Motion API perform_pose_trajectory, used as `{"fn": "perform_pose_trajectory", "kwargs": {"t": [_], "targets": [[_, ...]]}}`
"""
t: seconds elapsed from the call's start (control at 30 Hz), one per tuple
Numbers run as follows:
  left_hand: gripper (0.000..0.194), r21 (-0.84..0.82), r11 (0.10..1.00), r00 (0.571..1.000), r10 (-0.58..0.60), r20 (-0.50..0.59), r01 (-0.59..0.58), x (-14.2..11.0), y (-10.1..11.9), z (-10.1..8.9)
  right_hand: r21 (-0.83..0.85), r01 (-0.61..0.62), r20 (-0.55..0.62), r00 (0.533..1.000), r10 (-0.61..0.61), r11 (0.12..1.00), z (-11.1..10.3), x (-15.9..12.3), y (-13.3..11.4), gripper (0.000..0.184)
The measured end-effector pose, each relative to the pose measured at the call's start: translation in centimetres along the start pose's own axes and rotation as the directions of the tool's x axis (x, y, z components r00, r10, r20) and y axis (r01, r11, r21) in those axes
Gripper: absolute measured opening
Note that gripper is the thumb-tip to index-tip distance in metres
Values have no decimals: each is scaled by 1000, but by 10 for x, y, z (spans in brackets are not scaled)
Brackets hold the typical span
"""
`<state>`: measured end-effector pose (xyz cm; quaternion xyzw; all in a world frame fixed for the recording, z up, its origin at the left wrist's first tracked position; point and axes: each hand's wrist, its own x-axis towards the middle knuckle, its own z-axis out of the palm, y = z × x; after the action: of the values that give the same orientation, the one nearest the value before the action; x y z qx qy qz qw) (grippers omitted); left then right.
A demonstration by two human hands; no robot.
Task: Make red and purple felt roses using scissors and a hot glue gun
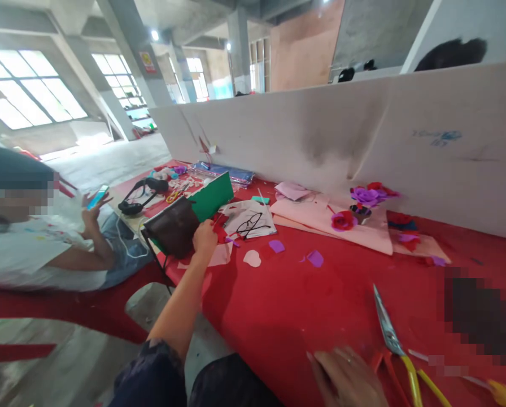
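Observation:
My left hand (pixel 205 240) reaches forward to the dark brown case (pixel 172 227) at the table's left edge. Its fingers are curled together beside some red pieces (pixel 221 233), and what they hold, if anything, is hidden. A green board (pixel 213 198) stands behind the case. My right hand (pixel 348 376) lies on the red tabletop (pixel 278 305) at the bottom, slightly blurred, with its fingers stretched out and nothing seen in them. Just right of it are scissors (pixel 391 333) with red and yellow handles, blades pointing away.
Black glasses (pixel 253 225) lie on a clear bag. Purple (pixel 315 258) and pale pink (pixel 252 258) petal pieces are scattered mid-table. Purple-red flowers (pixel 365 198) stand by pink sheets (pixel 333 223). Headphones (pixel 143 195) lie far left. A white partition (pixel 299 130) borders the back; a seated person (pixel 45 243) holds a phone.

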<state>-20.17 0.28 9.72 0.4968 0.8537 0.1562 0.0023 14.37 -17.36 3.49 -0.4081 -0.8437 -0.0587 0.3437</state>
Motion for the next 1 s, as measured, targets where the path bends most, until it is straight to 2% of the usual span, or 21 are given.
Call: {"fn": "perform_pose_trajectory", "kwargs": {"t": [0.03, 0.1, 0.13, 0.17, 0.2, 0.23, 0.27, 0.3, 0.33, 0.4, 0.47, 0.53, 0.6, 0.77, 0.83, 0.9, 0.93, 1.0], "targets": [[35, -47, 999, 998, 22, -66, -25, -1, 4, -10, 15, -17, 0, 1000, 17, 1000, 0, 1, 3, 26], [27, -308, 934, 947, 80, -311, -180, -7, 18, -26, 63, -108, -18, 994, 109, 992, -2, 7, 12, 26], [23, -456, 853, 928, 83, -362, -255, -13, 29, -31, 101, -179, -36, 982, 183, 979, -4, 13, 16, 25], [19, -634, 724, 937, 52, -346, -274, -20, 43, -33, 148, -269, -53, 959, 280, 952, -6, 20, 21, 22], [16, -813, 535, 966, 25, -256, -229, -31, 59, -32, 210, -361, -65, 922, 381, 909, -8, 28, 25, 17], [14, -944, 311, 991, 98, -86, -112, -44, 77, -28, 284, -451, -40, 876, 481, 846, -10, 37, 30, 19], [13, -992, 115, 977, 197, 78, 56, -59, 97, -20, 366, -531, 8, 823, 568, 764, -10, 45, 35, 29], [15, -972, -23, 925, 311, 216, 234, -76, 116, -11, 459, -583, 49, 770, 636, 671, -10, 53, 41, 37], [20, -911, -122, 856, 409, 316, 395, -93, 134, -1, 548, -611, 86, 721, 688, 571, -9, 59, 46, 43], [24, -766, -250, 752, 513, 414, 593, -124, 166, 20, 676, -616, 127, 638, 760, 405, -6, 65, 57, 46], [25, -651, -297, 680, 559, 474, 698, -148, 190, 38, 720, -612, 112, 568, 815, 327, -2, 63, 68, 40], [24, -606, -278, 629, 595, 501, 745, -162, 204, 49, 708, -629, 65, 510, 858, 321, -1, 57, 76, 35], [24, -604, -245, 599, 628, 497, 758, -169, 210, 56, 689, -649, 37, 477, 878, 323, -1, 51, 81, 35], [28, -652, -171, 584, 644, 494, 739, -171, 206, 68, 710, -642, 79, 479, 874, 288, 1, 46, 84, 32], [28, -650, -135, 563, 647, 513, 748, -170, 202, 73, 726, -637, 95, 466, 880, 259, 3, 46, 83, 32], [26, -651, -126, 556, 655, 512, 748, -169, 199, 75, 753, -622, 99, 429, 898, 215, 4, 46, 83, 31], [25, -659, -137, 569, 650, 503, 739, -167, 198, 76, 770, -611, 98, 400, 911, 185, 4, 45, 83, 30], [24, -689, -189, 630, 617, 470, 700, -162, 196, 76, 819, -563, 98, 325, 941, 109, 3, 44, 85, 27]]}}
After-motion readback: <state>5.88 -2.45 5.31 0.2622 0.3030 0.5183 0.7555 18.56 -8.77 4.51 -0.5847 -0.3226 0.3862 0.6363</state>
